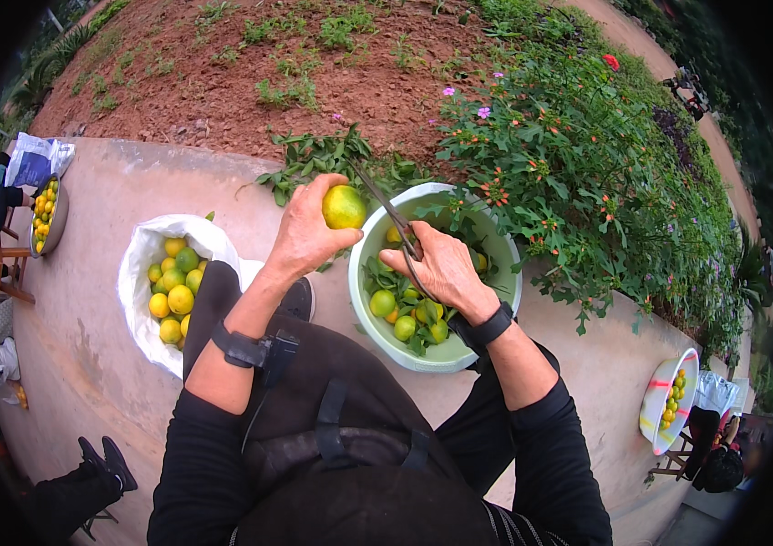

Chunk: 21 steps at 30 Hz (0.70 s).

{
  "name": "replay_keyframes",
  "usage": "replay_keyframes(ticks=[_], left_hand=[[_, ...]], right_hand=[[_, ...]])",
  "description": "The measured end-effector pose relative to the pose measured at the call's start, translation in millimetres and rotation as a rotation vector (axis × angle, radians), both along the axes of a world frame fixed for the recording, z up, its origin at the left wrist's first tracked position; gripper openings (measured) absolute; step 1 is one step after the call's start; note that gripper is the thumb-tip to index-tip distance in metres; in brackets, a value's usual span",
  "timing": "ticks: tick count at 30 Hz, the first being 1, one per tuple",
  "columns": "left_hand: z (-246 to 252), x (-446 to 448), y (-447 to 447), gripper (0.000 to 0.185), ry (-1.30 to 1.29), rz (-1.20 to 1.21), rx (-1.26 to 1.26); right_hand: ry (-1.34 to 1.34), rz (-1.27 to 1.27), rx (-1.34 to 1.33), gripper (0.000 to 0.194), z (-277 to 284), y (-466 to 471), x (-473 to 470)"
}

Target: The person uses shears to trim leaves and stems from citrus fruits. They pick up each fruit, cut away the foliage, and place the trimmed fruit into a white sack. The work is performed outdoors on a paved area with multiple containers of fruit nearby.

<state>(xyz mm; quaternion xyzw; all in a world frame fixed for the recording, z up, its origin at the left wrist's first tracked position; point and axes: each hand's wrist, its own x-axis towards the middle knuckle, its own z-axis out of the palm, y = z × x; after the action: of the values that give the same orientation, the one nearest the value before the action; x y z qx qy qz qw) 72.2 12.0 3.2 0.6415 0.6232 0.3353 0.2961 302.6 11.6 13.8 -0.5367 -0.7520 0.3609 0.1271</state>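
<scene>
A yellow-green citrus fruit [344, 207] rests in the grip of my left hand [306, 228], thumb below it and fingers above. My right hand [444, 266] holds a pair of scissors [390, 209], its blades pointing up and left past the fruit without visibly touching it. Beneath my right hand stands a pale green basin [364, 310] with several citrus fruits [382, 303] and leafy twigs inside. To the left, a white sack [132, 286] gapes around more citrus fruits [180, 299]; my knee overlaps its right edge.
Cut leaves [332, 153] lie along the concrete edge by the red soil [222, 89]. A flowering bush [564, 191] overhangs the basin's right side. Another fruit basin [57, 217] stands far left near a seated person. At far right a white-and-red basin [656, 409] also holds fruit.
</scene>
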Motion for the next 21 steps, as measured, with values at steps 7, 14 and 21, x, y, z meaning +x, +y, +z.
replay_keyframes(ticks=[7,14,21], left_hand=[[1,1,0,0.071,-0.003,-0.022,0.006],[1,-2,2,0.071,-0.092,0.000,-0.047],[5,-10,6,0.071,-0.339,0.067,-0.104]], right_hand=[[0.006,0.008,0.048,0.068,-6,-1,0],[0.125,-0.030,0.131,0.057,-19,3,3],[0.139,-0.011,0.021,0.065,-15,3,4]])
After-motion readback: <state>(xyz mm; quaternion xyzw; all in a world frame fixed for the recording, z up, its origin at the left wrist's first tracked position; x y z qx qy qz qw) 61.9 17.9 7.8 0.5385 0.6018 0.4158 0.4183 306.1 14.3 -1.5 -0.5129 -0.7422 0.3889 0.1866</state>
